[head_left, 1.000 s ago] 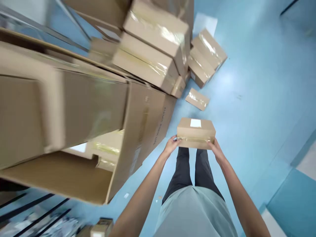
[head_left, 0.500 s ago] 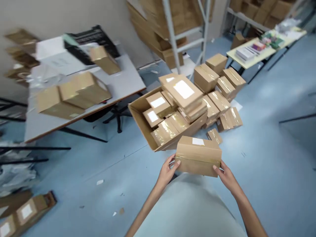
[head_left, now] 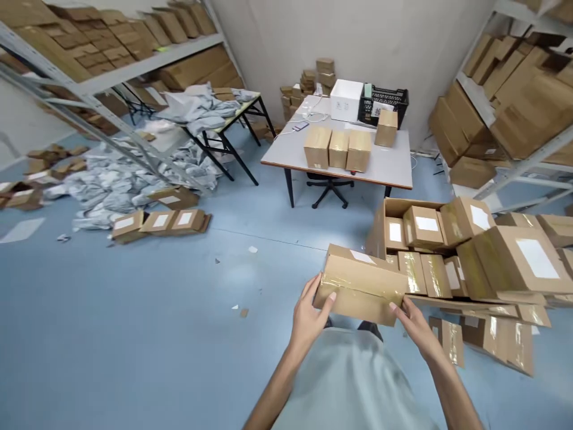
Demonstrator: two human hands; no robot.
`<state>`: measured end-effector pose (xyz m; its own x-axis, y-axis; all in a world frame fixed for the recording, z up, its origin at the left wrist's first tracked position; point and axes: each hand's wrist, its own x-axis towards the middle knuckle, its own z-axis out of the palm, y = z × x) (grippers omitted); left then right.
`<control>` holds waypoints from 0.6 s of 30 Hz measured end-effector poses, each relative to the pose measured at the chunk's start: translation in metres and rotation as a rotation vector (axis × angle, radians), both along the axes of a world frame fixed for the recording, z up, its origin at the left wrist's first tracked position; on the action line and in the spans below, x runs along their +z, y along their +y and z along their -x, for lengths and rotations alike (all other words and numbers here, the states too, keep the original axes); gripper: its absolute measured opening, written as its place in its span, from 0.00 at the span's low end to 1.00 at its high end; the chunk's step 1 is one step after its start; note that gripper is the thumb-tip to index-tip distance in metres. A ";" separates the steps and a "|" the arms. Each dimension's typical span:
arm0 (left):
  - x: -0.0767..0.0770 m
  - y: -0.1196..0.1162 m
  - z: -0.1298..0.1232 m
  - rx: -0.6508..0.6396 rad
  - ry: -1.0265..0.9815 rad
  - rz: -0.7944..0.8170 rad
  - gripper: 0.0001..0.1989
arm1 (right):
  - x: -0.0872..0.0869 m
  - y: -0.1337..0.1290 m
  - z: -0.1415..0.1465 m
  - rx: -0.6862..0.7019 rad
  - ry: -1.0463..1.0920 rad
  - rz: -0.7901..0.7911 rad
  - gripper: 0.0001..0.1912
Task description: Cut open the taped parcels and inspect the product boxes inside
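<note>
A taped brown cardboard box [head_left: 362, 286] with a white label on its upper face is held in front of my body. My left hand [head_left: 310, 310] grips its left end, thumb on the near face. At the opposite end, my right hand [head_left: 414, 325] is closed on the lower corner. Just beyond and to the right stands a large open carton [head_left: 375, 230] filled with several smaller labelled boxes, partly hidden by the box I hold. A small taped box [head_left: 449, 340] lies on the floor right of my right hand.
Ahead, a grey table [head_left: 286, 152] bears boxes, a white bin [head_left: 345, 101] and a black crate [head_left: 387, 98]. Labelled boxes [head_left: 161, 222] lie on the floor to the left, near heaped grey plastic bags [head_left: 120, 173]. Metal shelves [head_left: 147, 60] hold cartons.
My view has swung left, so the table and the open carton now appear further right and the left shelves have come into sight. Both hands keep hold of the same box.
</note>
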<state>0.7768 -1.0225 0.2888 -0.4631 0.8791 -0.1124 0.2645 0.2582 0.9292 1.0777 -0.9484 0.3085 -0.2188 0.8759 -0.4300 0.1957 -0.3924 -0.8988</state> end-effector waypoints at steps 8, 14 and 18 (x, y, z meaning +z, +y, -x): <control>0.016 0.107 0.118 -0.003 0.114 0.015 0.36 | 0.004 0.073 0.125 0.087 0.089 0.095 0.44; 0.016 0.226 0.184 -0.030 0.174 0.055 0.33 | -0.013 0.185 0.189 0.082 0.163 0.141 0.43; 0.024 0.311 0.236 -0.013 0.180 0.101 0.33 | -0.015 0.278 0.234 0.080 0.197 0.124 0.45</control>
